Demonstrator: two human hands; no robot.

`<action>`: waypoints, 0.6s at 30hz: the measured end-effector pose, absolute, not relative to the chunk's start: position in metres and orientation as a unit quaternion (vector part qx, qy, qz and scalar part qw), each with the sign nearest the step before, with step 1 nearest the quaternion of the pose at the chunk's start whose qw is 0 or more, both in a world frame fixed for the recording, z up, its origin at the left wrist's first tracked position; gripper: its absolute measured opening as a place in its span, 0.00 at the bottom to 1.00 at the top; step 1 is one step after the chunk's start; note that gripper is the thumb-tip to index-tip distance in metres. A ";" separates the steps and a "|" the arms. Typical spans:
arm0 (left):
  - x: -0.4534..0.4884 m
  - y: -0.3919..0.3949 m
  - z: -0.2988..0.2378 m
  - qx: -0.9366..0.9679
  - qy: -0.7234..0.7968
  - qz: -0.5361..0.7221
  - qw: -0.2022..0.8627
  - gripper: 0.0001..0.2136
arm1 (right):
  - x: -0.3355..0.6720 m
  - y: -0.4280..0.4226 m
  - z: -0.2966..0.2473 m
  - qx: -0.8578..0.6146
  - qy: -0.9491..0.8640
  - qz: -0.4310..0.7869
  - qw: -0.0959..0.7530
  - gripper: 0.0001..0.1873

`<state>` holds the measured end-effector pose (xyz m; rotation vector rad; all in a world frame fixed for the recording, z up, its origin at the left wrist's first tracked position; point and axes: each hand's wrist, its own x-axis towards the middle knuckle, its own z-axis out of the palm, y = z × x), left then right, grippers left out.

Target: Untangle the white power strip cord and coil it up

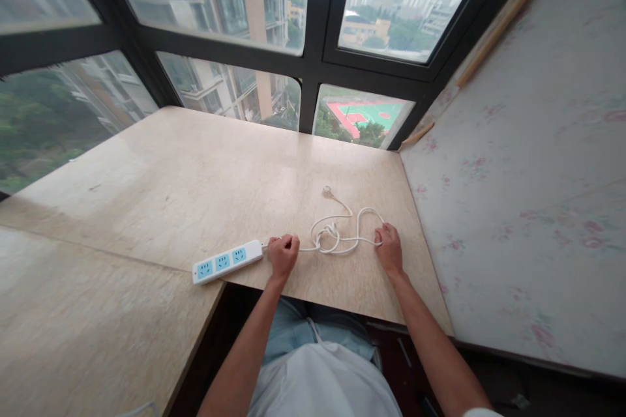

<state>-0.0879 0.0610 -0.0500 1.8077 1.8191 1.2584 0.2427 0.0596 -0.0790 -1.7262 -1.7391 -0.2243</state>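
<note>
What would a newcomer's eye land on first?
Probably the white power strip with blue sockets, on the counter. To its right, the left hand and right hand hold its looped white cord. Through the window, a red-and-green court shows outside.

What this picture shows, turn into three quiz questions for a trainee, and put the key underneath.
1. How many blue sockets does the strip beside the left hand have?
2. True or false: the plug lies on the table, out of the person's grasp.
3. Which does the right hand hold: (a) the strip, (b) the cord, (c) the plug?

Key: 1. Three. 2. True. 3. b.
</note>
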 end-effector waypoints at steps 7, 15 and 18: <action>-0.094 0.043 -0.045 0.707 0.581 0.372 0.155 0.19 | 0.243 0.058 -0.080 -0.655 -0.661 -0.060 0.362 0.13; -0.091 0.042 -0.042 0.720 0.590 0.337 0.141 0.17 | 0.243 0.059 -0.079 -0.652 -0.653 -0.045 0.384 0.13; -0.088 0.044 -0.040 0.721 0.597 0.320 0.144 0.16 | 0.243 0.058 -0.078 -0.654 -0.649 -0.036 0.388 0.13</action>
